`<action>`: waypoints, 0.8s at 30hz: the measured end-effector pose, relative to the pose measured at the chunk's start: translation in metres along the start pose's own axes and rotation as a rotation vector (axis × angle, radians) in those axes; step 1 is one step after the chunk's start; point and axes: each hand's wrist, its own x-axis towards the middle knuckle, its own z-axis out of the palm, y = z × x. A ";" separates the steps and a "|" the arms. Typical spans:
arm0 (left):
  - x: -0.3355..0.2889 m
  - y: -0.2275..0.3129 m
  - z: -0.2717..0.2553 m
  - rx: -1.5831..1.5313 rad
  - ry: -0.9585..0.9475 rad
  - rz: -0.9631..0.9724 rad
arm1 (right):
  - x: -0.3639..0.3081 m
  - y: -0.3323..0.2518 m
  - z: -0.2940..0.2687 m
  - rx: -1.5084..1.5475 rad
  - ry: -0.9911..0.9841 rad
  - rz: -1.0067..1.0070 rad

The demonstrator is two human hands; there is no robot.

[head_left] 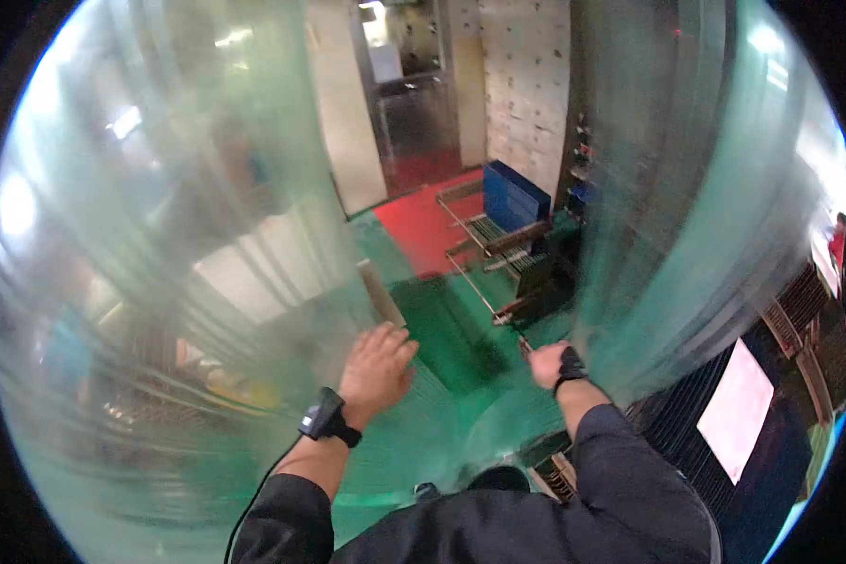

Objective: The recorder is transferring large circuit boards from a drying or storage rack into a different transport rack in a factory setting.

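My left hand (pixel 378 367) is raised with its fingers extended against the clear plastic curtain (pixel 282 329) on the left. My right hand (pixel 545 364) is closed around a thin dark rod (pixel 524 346). That rod reaches toward the near corner of a metal slotted rack (pixel 498 242), though blur hides whether they join. A dark blue box-like block (pixel 517 195) stands on the rack's far part. Dark straps with small devices circle both wrists, and a cable runs down my left forearm.
Another plastic curtain (pixel 696 254) hangs at the right. The green floor (pixel 446 329) meets a red floor area (pixel 423 226) before a doorway (pixel 414 113). To the lower right, a pale sheet (pixel 735 411) lies on a dark ridged surface. A speckled wall panel (pixel 526 85) rises beyond the rack.
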 end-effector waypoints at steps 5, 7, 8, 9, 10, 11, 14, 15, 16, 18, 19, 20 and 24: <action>0.040 -0.100 0.025 -0.030 0.045 -0.027 | -0.030 0.076 0.067 0.161 -0.039 0.384; 0.043 -0.133 0.044 -0.093 0.030 -0.150 | -0.027 0.089 0.112 0.401 -0.081 0.591; 0.043 -0.149 0.051 -0.099 0.020 -0.151 | -0.028 0.090 0.123 0.494 -0.054 0.690; 0.045 -0.162 0.057 -0.093 0.013 -0.203 | -0.028 0.098 0.150 0.566 -0.069 0.776; 0.050 -0.174 0.063 -0.090 0.006 -0.249 | -0.030 0.108 0.180 0.639 -0.084 0.869; 0.054 -0.183 0.061 -0.045 -0.015 -0.299 | -0.030 0.117 0.199 0.624 -0.129 0.853; 0.060 -0.227 0.075 0.146 -0.007 -0.478 | 0.034 0.142 0.238 0.643 -0.172 0.749; 0.053 -0.247 0.082 0.239 0.019 -0.569 | 0.057 0.153 0.241 0.670 -0.185 0.648; 0.052 -0.263 0.088 0.339 0.041 -0.652 | 0.091 0.161 0.235 0.709 -0.309 0.551; 0.070 -0.288 0.093 0.325 0.111 -0.820 | 0.206 0.172 0.167 0.749 -0.385 0.339; 0.077 -0.302 0.102 0.157 0.233 -0.865 | 0.252 0.171 0.115 0.839 -0.308 0.374; 0.091 -0.317 0.118 -0.027 0.361 -0.885 | 0.293 0.178 0.091 0.765 -0.207 0.410; 0.204 -0.334 0.145 -0.989 0.899 -1.115 | 0.449 0.194 -0.009 0.990 0.255 0.223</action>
